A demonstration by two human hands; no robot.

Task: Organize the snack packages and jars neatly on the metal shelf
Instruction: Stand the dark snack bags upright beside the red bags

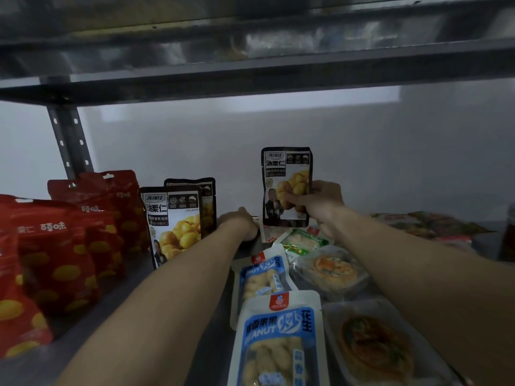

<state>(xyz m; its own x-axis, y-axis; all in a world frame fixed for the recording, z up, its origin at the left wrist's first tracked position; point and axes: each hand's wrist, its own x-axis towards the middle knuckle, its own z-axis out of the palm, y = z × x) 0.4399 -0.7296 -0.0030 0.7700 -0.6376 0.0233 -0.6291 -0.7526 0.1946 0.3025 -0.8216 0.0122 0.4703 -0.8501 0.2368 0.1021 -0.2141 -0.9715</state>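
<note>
My right hand (320, 207) holds a black chestnut pouch (285, 176) upright above the metal shelf (211, 330), thumb across its front. My left hand (241, 222) reaches to the back of the shelf, just right of two more black chestnut pouches (174, 221) that stand upright; whether its fingers grip anything is hidden. Red chestnut bags (55, 246) stand in rows on the left. Blue peanut packs (278, 338) lie flat in front of me.
Clear packs of round flatbread (373, 346) and a green-labelled pack (303, 240) lie flat on the right. More packets (426, 224) sit at the far right, beside a dark jar (508, 238) at the frame edge. An upper shelf (250, 79) hangs overhead, with a post (69, 140) at left.
</note>
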